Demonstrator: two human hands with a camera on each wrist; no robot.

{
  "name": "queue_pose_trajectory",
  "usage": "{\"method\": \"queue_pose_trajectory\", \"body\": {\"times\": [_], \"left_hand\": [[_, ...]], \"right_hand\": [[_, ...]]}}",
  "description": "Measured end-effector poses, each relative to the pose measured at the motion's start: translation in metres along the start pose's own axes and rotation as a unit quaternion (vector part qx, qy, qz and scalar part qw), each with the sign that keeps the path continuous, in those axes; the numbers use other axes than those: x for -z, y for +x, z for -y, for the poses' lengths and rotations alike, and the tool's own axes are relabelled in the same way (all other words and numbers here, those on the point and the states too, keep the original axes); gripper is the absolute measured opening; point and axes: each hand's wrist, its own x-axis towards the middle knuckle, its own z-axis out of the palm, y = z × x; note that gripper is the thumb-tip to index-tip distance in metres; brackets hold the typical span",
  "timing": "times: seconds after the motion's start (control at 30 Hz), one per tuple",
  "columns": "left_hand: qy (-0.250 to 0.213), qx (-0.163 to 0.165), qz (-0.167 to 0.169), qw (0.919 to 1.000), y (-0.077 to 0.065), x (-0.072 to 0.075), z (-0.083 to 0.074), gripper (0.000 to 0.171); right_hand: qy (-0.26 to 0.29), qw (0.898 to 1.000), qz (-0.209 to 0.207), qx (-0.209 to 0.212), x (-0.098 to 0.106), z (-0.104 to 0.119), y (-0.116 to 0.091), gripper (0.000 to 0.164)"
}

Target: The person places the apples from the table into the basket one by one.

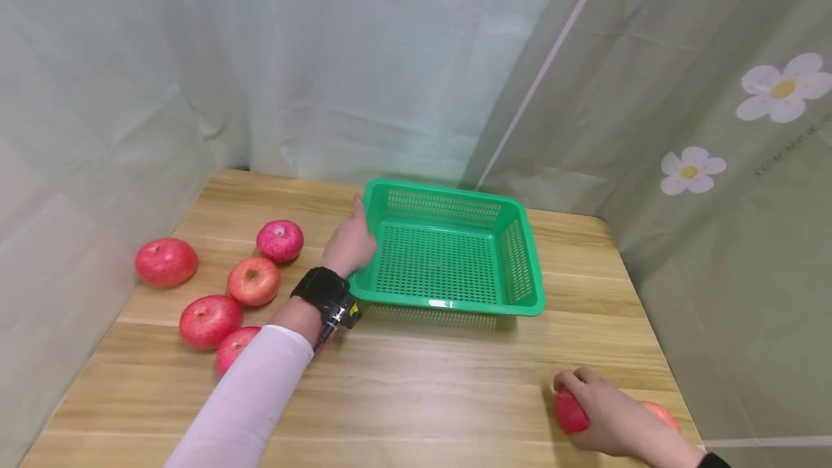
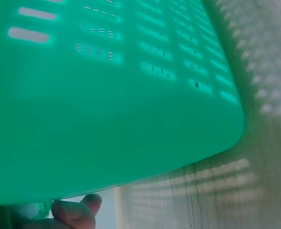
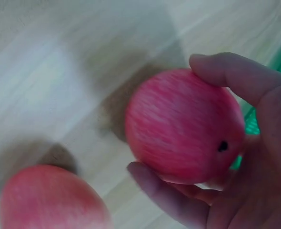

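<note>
A green plastic basket (image 1: 448, 307) with slotted walls stands at the middle back of the table, and nothing lies in it. My left hand (image 1: 351, 243) holds its left rim, one finger pointing forward along the edge. In the left wrist view, the basket's wall (image 2: 116, 129) fills most of the picture and the fingers (image 2: 74, 213) show at its edge. At the front right, my right hand (image 1: 607, 414) grips a red apple (image 3: 183, 126) between thumb and fingers, close over the table. Another apple (image 3: 52, 200) lies beside it, partly hidden by that hand in the head view.
Several red apples lie on the left of the wooden table (image 1: 416, 396), among them a far-left apple (image 1: 166, 263) and a darker apple (image 1: 280, 241). The left forearm partly covers one apple (image 1: 235, 347). Pale curtains (image 1: 364, 71) hang behind and beside the table.
</note>
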Motion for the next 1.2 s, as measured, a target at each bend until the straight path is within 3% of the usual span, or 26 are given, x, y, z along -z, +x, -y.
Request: {"method": "queue_pose_trajectory", "body": {"times": [0.2, 0.4, 0.73, 0.97, 1.2], "left_hand": [[0.004, 0.000, -0.005, 1.0000, 0.001, -0.001, 0.000, 0.099], [0.011, 0.005, -0.008, 0.9999, -0.001, 0.000, -0.003, 0.100], [0.001, 0.018, -0.017, 0.9997, -0.003, -0.002, -0.003, 0.105], [0.000, 0.027, -0.020, 0.9994, -0.003, -0.002, -0.001, 0.107], [0.022, 0.021, -0.030, 0.9991, -0.002, -0.002, -0.004, 0.107]], "right_hand": [[0.006, 1.000, -0.014, 0.013, -0.005, -0.001, 0.008, 0.063], [0.007, 0.998, -0.054, 0.041, -0.001, 0.001, 0.017, 0.062], [0.036, 0.998, -0.052, -0.003, 0.032, 0.012, 0.034, 0.063], [0.041, 0.996, -0.069, 0.040, 0.057, 0.018, 0.041, 0.057], [0.085, 0.993, -0.052, 0.067, 0.074, 0.034, 0.048, 0.058]]}}
